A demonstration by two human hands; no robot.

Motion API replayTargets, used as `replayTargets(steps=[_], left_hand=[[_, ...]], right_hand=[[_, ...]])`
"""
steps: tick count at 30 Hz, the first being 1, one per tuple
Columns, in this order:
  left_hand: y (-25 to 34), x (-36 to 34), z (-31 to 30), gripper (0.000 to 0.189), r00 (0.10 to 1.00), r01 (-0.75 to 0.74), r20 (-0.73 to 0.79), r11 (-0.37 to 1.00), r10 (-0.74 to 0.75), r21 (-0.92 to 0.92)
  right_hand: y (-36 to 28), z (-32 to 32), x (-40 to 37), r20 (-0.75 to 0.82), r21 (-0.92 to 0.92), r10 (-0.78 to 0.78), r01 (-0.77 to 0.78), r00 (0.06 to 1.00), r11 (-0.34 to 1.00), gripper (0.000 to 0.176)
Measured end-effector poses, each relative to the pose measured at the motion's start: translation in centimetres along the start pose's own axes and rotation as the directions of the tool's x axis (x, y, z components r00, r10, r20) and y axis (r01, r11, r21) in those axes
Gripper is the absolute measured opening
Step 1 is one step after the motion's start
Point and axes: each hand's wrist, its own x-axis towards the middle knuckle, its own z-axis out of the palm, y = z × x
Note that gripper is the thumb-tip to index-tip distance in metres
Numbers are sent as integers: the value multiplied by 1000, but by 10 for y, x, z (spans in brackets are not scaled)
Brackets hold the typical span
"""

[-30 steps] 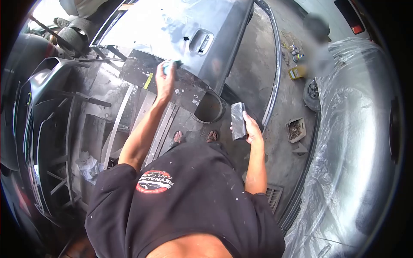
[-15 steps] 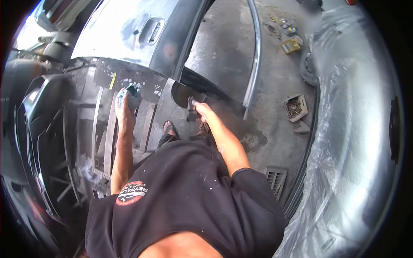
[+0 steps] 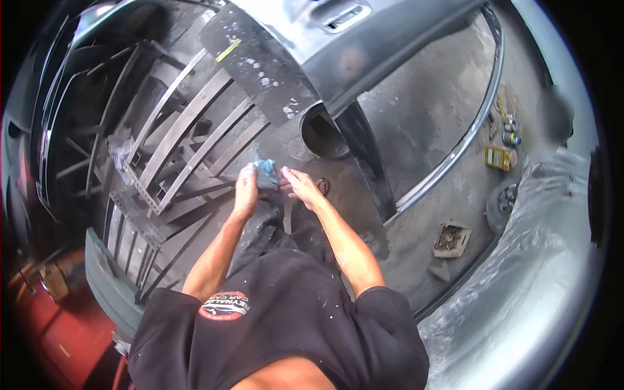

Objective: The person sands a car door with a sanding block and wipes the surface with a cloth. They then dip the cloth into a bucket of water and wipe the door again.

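Blue cloth point(image 3: 265, 173) — one — between two hands point(image 3: 246, 192) point(image 3: 300, 186)

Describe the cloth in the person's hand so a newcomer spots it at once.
Start at the grey car door across the top, then drop down to mid-picture. The blue cloth is bunched in the left hand, its bright blue standing out from the grey and black around it.
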Motion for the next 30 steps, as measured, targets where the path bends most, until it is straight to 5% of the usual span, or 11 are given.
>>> replayTargets(steps=[5, 7, 9, 12, 14, 16, 19, 22, 25, 29, 30], left_hand=[[5, -17, 22, 44, 953, 286, 134, 953, -271, -102], [6, -15, 21, 44, 941, 300, 200, 946, -273, -120], [-53, 10, 7, 51, 962, 117, 246, 993, -118, 20], [2, 0, 12, 53, 943, 131, 298, 989, -145, 65], [37, -2, 8, 65, 952, -33, 301, 967, -46, 251], [22, 16, 1, 70, 904, -5, 420, 981, -79, 195], [-3, 37, 6, 63, 908, -99, 417, 944, -44, 314], [-31, 56, 25, 66, 918, 105, 364, 981, -159, 164], [-43, 83, 45, 64, 932, 165, 295, 970, -212, 177], [-86, 102, 54, 58, 945, 311, 117, 950, -307, -25], [-113, 107, 52, 56, 968, 230, 91, 973, -232, 27]], right_hand=[[27, -4, 6, 10, -205, -136, 135, 991, 970, 74], [31, -3, 0, -71, -220, -80, 62, 994, 973, 76], [23, 0, -4, -86, -190, -43, 26, 995, 981, 77], [28, 10, -1, -145, -119, -113, 96, 983, 988, 36], [42, 7, 13, -228, -98, -196, 178, 954, 979, 25], [57, -2, 26, -346, -100, -260, 240, 902, 966, 19], [64, -12, 45, -573, -131, -340, 326, 745, 936, 16], [66, -35, 60, -686, -225, -329, 241, 648, 944, 18], [93, -72, 105, -659, -535, -544, 185, 520, 825, 22], [66, -92, 162, -795, -161, -255, 214, 550, 964, 21], [73, -107, 184, -797, -172, -249, 190, 550, 967, 21]])
